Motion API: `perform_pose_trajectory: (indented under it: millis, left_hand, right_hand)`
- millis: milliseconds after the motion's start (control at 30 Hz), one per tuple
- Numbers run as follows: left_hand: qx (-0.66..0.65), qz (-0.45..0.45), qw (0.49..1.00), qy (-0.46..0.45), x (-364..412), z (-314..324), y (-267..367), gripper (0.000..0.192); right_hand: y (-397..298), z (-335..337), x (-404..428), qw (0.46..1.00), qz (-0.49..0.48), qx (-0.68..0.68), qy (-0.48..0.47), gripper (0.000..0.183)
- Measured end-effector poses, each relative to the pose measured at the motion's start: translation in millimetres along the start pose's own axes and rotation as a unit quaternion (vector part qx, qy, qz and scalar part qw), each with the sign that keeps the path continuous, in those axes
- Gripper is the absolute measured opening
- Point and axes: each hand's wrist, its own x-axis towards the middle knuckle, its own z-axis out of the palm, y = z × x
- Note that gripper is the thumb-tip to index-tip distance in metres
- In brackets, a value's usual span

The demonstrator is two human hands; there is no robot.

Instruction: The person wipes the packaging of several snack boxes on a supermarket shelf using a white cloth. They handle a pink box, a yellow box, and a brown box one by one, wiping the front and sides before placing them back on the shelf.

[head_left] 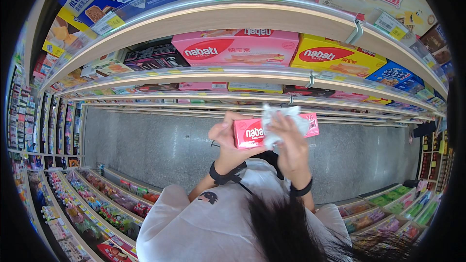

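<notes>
My left hand (pixel 227 138) grips the left end of a pink Nabati biscuit box (pixel 249 133), its thumb and fingers around the end and lower edge. The box lies level in front of my body, printed face up. Against the middle of that face, my right hand (pixel 291 145) holds a crumpled white cloth or tissue (pixel 269 118). My right fingers are slightly blurred and spread over the cloth. Cloth and fingers hide the middle of the box, while its right end (pixel 312 123) shows beyond them.
Store shelves (pixel 240 16) rise close before me, carrying a large pink wafer box (pixel 236 49), a yellow wafer box (pixel 335 56) and other packets. Grey floor (pixel 145 134) runs below. Racks of bagged snacks (pixel 105 203) stand behind me. Part of another person (pixel 424 130) shows far right.
</notes>
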Motion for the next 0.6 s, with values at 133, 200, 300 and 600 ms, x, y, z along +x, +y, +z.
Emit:
perform_pose_trajectory:
  millis: [133, 200, 300, 600]
  left_hand:
    - [0.047, -0.018, 0.999, -0.009, -16, -5, -14, 0.094]
    - [0.108, -0.026, 0.994, -0.016, -19, -9, -15, 0.091]
    - [0.076, -0.012, 0.996, -0.033, -16, -10, -13, 0.089]
    - [0.016, -0.018, 0.999, -0.047, 4, -22, 9, 0.109]
  right_hand:
    - [-15, 23, 5, 0.996, -0.042, 0.061, -0.050, 0.032]
    - [-17, 23, 8, 0.994, -0.050, 0.075, -0.064, 0.032]
    - [-15, 21, 8, 0.983, -0.048, 0.143, -0.103, 0.021]
    - [5, -2, -11, 0.968, 0.131, 0.197, 0.078, 0.033]
